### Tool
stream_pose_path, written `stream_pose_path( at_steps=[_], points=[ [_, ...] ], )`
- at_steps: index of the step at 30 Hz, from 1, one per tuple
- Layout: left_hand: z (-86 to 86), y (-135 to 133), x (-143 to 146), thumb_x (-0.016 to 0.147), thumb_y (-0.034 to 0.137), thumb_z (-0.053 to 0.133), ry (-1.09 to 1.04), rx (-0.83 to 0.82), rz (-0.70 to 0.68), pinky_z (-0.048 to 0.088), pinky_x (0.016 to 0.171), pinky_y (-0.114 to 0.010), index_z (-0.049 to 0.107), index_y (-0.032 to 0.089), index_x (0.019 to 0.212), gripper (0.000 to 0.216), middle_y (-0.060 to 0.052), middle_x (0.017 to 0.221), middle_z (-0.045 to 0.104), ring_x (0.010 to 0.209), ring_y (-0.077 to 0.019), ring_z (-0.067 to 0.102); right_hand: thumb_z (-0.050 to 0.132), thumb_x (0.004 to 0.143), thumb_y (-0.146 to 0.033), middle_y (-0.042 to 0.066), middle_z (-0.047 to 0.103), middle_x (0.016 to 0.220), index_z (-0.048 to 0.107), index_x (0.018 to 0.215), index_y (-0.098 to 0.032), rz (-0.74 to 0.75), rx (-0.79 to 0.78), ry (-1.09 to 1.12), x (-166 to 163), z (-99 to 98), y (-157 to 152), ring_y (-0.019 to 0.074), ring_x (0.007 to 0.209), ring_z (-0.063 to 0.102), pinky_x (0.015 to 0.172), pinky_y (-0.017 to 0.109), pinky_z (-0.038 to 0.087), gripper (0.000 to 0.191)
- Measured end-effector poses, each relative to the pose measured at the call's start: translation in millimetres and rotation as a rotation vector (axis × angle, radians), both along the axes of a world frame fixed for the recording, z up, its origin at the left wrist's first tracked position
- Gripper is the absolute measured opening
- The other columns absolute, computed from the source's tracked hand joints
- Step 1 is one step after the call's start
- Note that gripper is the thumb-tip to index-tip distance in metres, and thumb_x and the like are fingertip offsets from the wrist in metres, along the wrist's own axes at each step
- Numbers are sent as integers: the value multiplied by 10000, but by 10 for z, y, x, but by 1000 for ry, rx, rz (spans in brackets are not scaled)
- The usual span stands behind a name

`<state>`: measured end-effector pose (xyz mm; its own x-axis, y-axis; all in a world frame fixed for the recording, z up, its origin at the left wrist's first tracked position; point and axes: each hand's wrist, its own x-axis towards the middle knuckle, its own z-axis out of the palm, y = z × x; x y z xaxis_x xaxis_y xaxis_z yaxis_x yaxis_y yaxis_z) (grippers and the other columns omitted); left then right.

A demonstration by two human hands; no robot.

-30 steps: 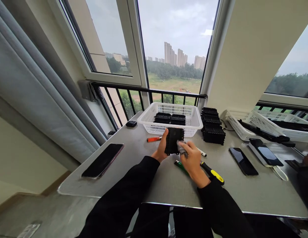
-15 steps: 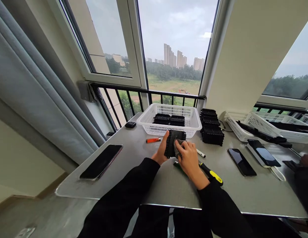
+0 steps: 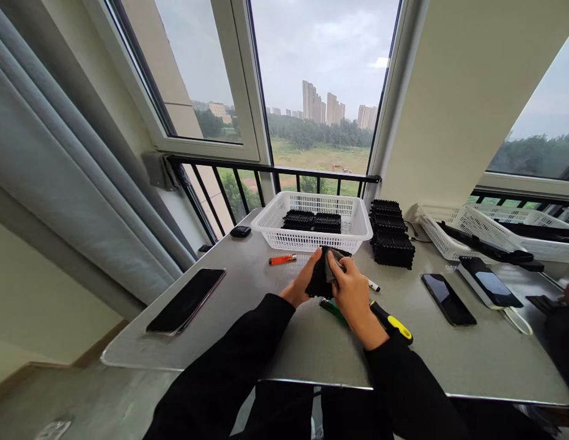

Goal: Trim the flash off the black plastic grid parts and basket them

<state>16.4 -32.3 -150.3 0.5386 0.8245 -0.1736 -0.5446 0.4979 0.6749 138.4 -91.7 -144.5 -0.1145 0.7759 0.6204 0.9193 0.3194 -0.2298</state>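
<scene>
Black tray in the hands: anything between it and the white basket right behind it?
Nothing visible. The black tray, held by the left hand and right hand, sits just before the white basket; the orange lighter lies off left.

Two bare hands — left hand (image 3: 302, 285), right hand (image 3: 352, 293) — emerging from long, loose black fabric sleeves (image 3: 247, 360).

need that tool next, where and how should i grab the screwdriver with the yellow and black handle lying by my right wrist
Grip the yellow and black screwdriver around its handle, the thick end lying bare on the grey table. Come from above and from the right, fingers across its width: the right hand covers the other end, and the handle lies flat, pointing right and toward you.
</scene>
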Motion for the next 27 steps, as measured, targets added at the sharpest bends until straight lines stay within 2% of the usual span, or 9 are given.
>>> stream_pose_path(
  at_steps=[5, 7, 11, 12, 15, 18, 20, 23, 27],
  points=[
    [69, -3, -30, 915, 521, 528, -70, 29, -7, 577, 754, -313, 706, 79, 1088, 507, -135, 903, 755, 821, -238, 723, 533, 818, -103, 99, 602, 1021, 543, 1390, -239, 102, -71, -107, -33, 9, -51, 217, 861, 574, 671, 295, 454, 588],
    [105, 13, -44, 914, 530, 523, -98, 53, 33, 574, 753, -313, 707, 84, 1083, 511, -130, 899, 756, 810, -234, 720, 568, 791, -124, 91, 618, 1011, 593, 1334, -224, 162, -109, -74, -38, -35, -64, 210, 850, 583, 676, 289, 450, 553],
    [142, 63, -95, 929, 567, 464, -129, 103, 116, 569, 721, -305, 715, 104, 1042, 538, -110, 842, 755, 752, -214, 713, 524, 797, -124, 57, 642, 892, 733, 1036, -200, 222, -67, 334, -13, -91, -34, 176, 800, 605, 727, 282, 468, 326],
    [133, 73, -106, 926, 594, 445, -124, 106, 96, 568, 705, -311, 716, 108, 1028, 565, -107, 812, 751, 724, -213, 710, 496, 815, -123, 53, 645, 881, 731, 1034, -194, 220, -26, 475, -6, -80, -17, 174, 807, 611, 743, 288, 478, 329],
    [51, 75, -113, 883, 706, 387, -56, 115, -55, 556, 599, -328, 724, 116, 891, 680, -98, 658, 709, 583, -216, 678, 440, 869, -151, 41, 633, 890, 664, 1212, -197, 222, 27, 793, -20, 1, 24, 157, 749, 611, 685, 288, 510, 412],
    [-65, 35, -85, 871, 729, 368, 37, 160, -146, 487, 444, -284, 653, 149, 604, 699, -71, 474, 609, 419, -181, 594, 437, 876, -171, 12, 584, 853, 618, 1295, -227, 292, -61, 892, -89, 57, 25, 115, 609, 567, 541, 240, 501, 460],
    [-110, 4, -70, 895, 688, 375, 77, 175, -155, 424, 369, -257, 606, 169, 526, 677, -49, 399, 546, 354, -161, 545, 443, 860, -167, 0, 554, 850, 618, 1299, -245, 360, -149, 912, -145, 41, 7, 94, 545, 538, 461, 213, 473, 479],
    [-81, -11, -71, 898, 671, 399, 61, 151, -124, 427, 367, -257, 687, 158, 680, 628, -34, 429, 576, 370, -170, 565, 447, 835, -154, -5, 542, 853, 652, 1258, -240, 446, -246, 895, -202, -27, -16, 79, 499, 504, 419, 202, 443, 477],
    [73, 23, -84, 881, 677, 443, -91, 88, 60, 552, 582, -287, 723, 138, 971, 614, -66, 677, 717, 591, -191, 682, 468, 791, -97, -4, 584, 803, 718, 1145, -224, 452, -221, 714, -214, -59, -23, 121, 665, 572, 583, 218, 465, 452]
  ],
)
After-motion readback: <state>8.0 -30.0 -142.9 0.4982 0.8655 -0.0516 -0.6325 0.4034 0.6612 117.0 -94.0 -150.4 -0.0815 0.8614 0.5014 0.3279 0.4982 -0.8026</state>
